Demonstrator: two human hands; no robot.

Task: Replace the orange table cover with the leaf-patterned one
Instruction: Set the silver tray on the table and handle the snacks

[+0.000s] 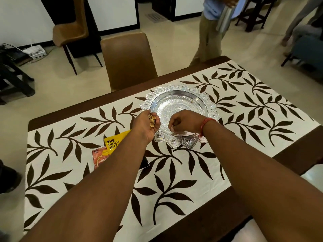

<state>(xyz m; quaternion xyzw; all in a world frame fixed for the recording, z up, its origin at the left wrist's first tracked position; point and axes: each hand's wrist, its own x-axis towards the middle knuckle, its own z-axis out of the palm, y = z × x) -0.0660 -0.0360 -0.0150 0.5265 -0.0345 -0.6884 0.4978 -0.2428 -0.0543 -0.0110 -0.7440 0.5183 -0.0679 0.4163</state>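
Observation:
The leaf-patterned cover [183, 172], white with dark brown leaves, lies spread over the dark wooden table [297, 149]. No orange cover is in view. A silver plate [178, 100] with a scalloped rim stands on the cover. My left hand [146, 124] is cupped at the plate's left rim and holds several pistachio shells [152, 121]. My right hand [185, 122] hovers over the plate's near side with its fingers curled; what they pinch, if anything, is hidden.
A yellow nut packet [113, 141] and a red snack packet [99, 158] lie on the cover under my left forearm. A brown chair [127, 60] stands at the table's far side. A person [211, 28] with a steel bottle stands beyond the table.

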